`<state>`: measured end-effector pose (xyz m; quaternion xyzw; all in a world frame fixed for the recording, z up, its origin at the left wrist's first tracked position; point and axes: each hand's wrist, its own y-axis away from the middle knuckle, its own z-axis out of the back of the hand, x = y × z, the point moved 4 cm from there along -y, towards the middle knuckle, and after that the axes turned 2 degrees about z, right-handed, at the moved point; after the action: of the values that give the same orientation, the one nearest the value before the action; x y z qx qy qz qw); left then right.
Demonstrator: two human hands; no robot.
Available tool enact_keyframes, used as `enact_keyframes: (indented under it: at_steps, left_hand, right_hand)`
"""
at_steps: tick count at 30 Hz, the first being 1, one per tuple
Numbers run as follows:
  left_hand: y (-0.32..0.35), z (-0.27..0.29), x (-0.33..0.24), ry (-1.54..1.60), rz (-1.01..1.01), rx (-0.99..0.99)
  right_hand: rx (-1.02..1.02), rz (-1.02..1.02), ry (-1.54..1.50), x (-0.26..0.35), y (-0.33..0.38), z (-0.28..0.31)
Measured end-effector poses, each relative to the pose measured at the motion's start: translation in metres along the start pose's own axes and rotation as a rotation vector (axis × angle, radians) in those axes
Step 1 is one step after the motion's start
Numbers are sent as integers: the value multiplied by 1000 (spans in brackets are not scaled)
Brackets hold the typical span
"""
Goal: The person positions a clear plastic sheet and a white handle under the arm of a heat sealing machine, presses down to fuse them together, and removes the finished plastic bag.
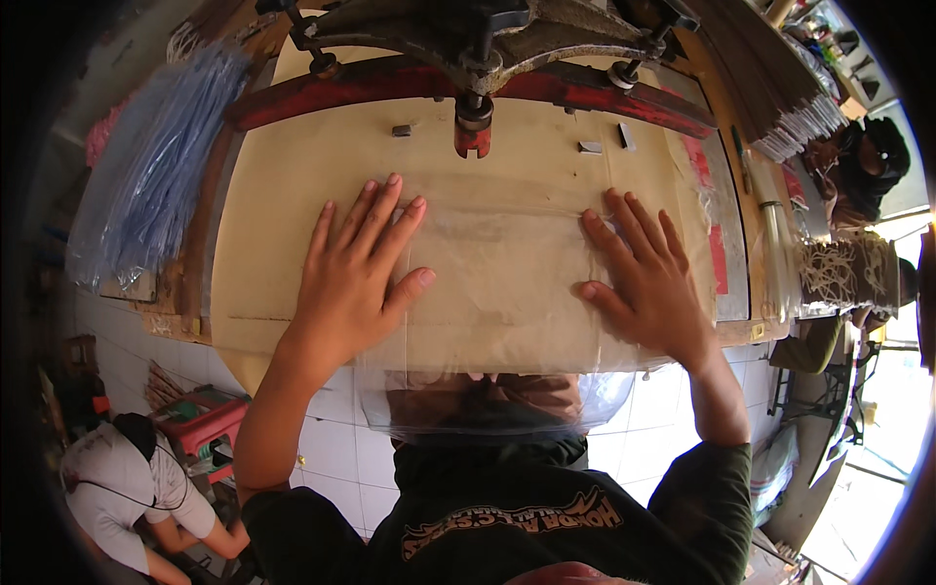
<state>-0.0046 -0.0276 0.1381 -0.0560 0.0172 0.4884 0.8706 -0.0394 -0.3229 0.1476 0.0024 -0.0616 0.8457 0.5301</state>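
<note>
Left hand (pixel 356 268) and right hand (pixel 643 278) lay flat, fingers spread, pressing a clear plastic sheet (pixel 502 292) onto the tan surface (pixel 263 263). The sheet spanned between both hands. A red press bar (pixel 585 93) stood beyond the fingertips.

Your left hand (pixel 353 278) and right hand (pixel 643 283) are lying flat on a clear plastic sheet (pixel 497 292), one near each side edge. The sheet is resting on the desk (pixel 263 253), its near edge hanging over the front. Behind the sheet, a press frame (pixel 478 68) is standing across the desk. A bundle of plastic bags (pixel 146 166) is lying to your left.
</note>
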Motion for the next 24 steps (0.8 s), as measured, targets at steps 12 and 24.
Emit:
enact_keyframes:
  at_steps: [12, 24]
  left_hand:
    - [2, 10, -12, 209, -96, 54]
    - [-5, 15, -18, 153, -139, 21]
  right_hand:
    - [19, 730, -227, 58, -73, -14]
    - [129, 426, -104, 3, -25, 12]
